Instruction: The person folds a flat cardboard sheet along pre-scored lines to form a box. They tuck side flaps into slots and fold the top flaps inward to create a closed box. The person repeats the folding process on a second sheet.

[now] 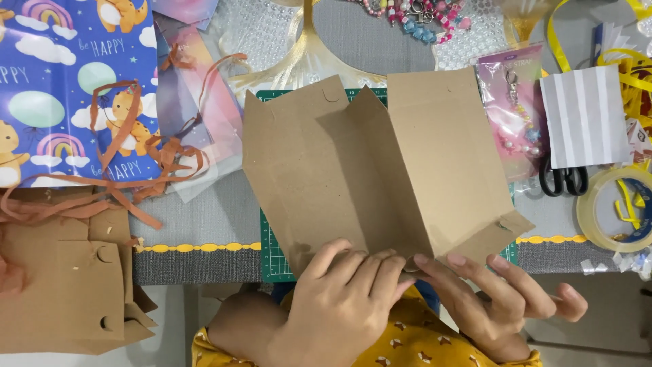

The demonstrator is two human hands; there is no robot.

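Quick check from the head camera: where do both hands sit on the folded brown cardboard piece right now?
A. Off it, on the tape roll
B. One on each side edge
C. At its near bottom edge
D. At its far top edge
C: the left hand and right hand both press fingers on the near bottom edge of the folded brown cardboard piece, over the green cutting mat.

Bare forearms, mustard-yellow garment [407, 340] with small white star prints

Packages on the craft table

A pink plastic packet [513, 112] holding a beaded strap lies near the table's far right edge, just right of the brown cardboard [380, 170]; blue cartoon-printed wrapping paper [61, 88] covers the far left corner.
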